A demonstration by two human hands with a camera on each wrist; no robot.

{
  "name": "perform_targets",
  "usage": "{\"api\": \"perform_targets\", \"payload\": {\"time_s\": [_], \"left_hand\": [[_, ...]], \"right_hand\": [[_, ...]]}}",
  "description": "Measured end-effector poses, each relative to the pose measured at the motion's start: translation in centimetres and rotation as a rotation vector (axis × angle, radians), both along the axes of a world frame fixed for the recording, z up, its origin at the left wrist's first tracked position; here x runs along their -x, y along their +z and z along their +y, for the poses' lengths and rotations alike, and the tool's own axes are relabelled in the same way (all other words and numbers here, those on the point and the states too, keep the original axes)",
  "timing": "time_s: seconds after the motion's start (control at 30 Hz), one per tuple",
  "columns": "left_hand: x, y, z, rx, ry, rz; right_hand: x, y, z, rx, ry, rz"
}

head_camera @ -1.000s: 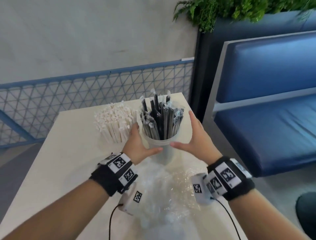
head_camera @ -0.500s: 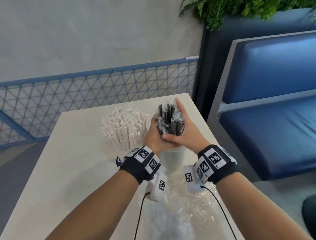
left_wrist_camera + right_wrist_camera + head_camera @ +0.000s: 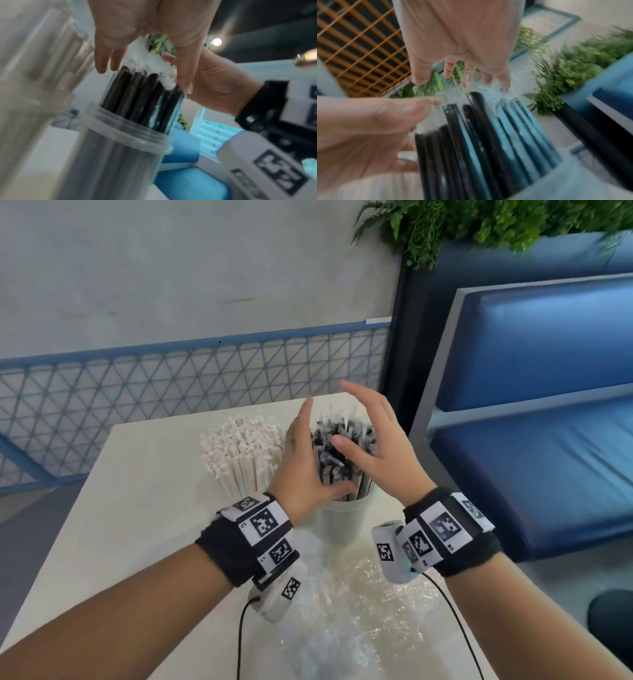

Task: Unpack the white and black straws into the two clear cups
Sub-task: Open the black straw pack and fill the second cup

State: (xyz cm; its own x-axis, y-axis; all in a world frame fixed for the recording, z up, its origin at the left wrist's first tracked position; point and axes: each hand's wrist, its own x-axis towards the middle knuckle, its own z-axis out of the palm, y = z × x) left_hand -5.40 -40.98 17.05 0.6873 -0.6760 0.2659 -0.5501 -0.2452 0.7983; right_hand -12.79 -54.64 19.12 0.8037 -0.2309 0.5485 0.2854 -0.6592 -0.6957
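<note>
Black straws [image 3: 346,440], each in a clear wrapper, stand bunched in a clear cup [image 3: 342,522] on the table; they also show in the wrist views [image 3: 140,94] [image 3: 471,135]. My left hand [image 3: 305,457] stands with straight fingers against their left side, its thumb low at the front. My right hand [image 3: 376,440] hovers spread on their right, its thumb over the tops. Neither hand grips anything. White paper-wrapped straws [image 3: 243,453] stand upright to the left, their cup hidden behind my left wrist.
Crumpled clear plastic wrap [image 3: 359,611] lies on the pale table [image 3: 137,508] in front of the cup. A blue bench [image 3: 531,457] stands close on the right. A blue mesh railing [image 3: 171,371] runs behind the table, and a planter [image 3: 479,220] sits above the bench.
A second ago my hands cupped the cup's sides, then squeezed the black straws' tops together. Now both hands have opened and spread, and the straws stand looser.
</note>
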Motion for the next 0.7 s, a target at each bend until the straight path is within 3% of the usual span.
{"api": "perform_targets", "payload": {"time_s": [0.1, 0.2, 0.33, 0.43, 0.53, 0.6, 0.7], "left_hand": [[-0.6, -0.9, -0.4, -0.176, -0.079, -0.133], [-0.9, -2.0, -1.0, -0.197, -0.148, -0.106], [-0.7, -2.2, -0.6, -0.015, 0.018, 0.037], [-0.8, -2.1, -0.4, 0.011, 0.086, 0.205], [-1.5, -1.9, -1.1, -0.153, 0.055, 0.235], [-1.8, -1.6, -1.6, -0.164, 0.048, 0.239], [-2.0, -0.4, -1.9, 0.014, 0.122, 0.244]], "right_hand": [[-0.7, -1.6, 0.4, 0.17, -0.065, 0.17], [-1.1, -3.1, 0.7, 0.29, -0.068, 0.299], [-0.1, -2.8, -0.9, -0.02, -0.046, 0.154], [0.3, -3.2, -2.6, -0.245, 0.022, 0.398], [0.0, -3.6, -2.7, -0.208, 0.135, 0.566], [-0.6, -3.5, -2.4, -0.194, 0.123, 0.514], [-1.1, -3.1, -1.8, -0.264, 0.024, 0.312]]}}
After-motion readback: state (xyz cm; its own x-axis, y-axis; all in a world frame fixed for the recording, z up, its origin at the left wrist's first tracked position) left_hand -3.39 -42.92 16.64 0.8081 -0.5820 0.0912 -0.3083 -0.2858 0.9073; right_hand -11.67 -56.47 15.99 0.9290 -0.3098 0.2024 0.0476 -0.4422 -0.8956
